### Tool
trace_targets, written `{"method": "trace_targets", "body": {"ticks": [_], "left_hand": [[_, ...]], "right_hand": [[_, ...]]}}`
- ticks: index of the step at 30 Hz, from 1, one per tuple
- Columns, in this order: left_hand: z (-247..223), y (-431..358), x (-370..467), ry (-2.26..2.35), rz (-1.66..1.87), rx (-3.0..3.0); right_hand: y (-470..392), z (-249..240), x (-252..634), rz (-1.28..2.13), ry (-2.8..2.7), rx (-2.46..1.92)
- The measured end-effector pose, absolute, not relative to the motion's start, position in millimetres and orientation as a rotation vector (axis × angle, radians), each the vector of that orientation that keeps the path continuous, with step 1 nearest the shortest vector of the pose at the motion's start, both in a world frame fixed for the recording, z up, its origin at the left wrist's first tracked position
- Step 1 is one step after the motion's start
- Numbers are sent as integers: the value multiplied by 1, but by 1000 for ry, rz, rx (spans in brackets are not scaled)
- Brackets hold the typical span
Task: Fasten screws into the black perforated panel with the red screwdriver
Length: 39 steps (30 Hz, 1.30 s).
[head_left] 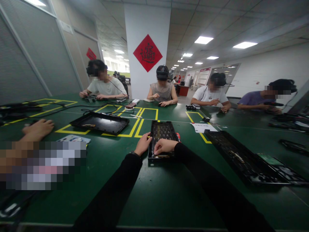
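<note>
A shallow black casing (162, 129) lies lengthwise in front of me, its inside dotted with rows of small pale marks. My left hand (143, 145) holds its left side wall, fingers closed along the edge. Over the near end of the casing is my right hand (165, 146), with fingertips pinched together by the near left corner. Whatever those fingers pinch is too small to make out. A thin pale strip (162, 156) runs along the near end beneath that hand. Something red (178, 137) shows just beyond the casing's right side.
Another black tray (101, 123) stands to the left, and a long black casing (238, 158) to the right beside a green board (267, 159). A white paper (204, 127) lies beyond. A co-worker's hand (40, 129) rests at left; several people sit across the green table (149, 199).
</note>
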<state>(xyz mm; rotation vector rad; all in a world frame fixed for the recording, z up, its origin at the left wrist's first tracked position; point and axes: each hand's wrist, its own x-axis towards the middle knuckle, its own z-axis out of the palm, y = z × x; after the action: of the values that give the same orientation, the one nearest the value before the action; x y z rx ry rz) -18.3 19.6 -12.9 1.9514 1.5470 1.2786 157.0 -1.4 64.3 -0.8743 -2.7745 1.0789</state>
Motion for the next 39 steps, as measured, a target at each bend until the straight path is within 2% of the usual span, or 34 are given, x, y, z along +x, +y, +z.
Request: {"method": "trace_targets", "body": {"ticks": [14, 18, 20, 23, 26, 33, 39], "left_hand": [[-14, 22, -19, 1532, 1290, 1940], [-13, 20, -18, 1519, 1297, 1933], [-13, 19, -18, 1508, 1296, 1931], [-12, 18, -17, 1499, 1299, 1935], [-10, 17, -16, 1515, 1324, 1927], [-4, 3, -15, 1488, 1356, 1908], [-3, -15, -17, 1441, 1284, 1938]], "right_hand": [[-2, 64, 151, 1135, -2690, -923], [0, 77, 159, 1079, -2630, -954], [3, 90, 174, 921, -2517, -1136], [10, 105, 210, 521, -2256, -1691], [12, 102, 245, 433, -2142, -1925], [6, 61, 262, 630, -2006, -2080], [1, 57, 268, 947, -1854, -2007]]}}
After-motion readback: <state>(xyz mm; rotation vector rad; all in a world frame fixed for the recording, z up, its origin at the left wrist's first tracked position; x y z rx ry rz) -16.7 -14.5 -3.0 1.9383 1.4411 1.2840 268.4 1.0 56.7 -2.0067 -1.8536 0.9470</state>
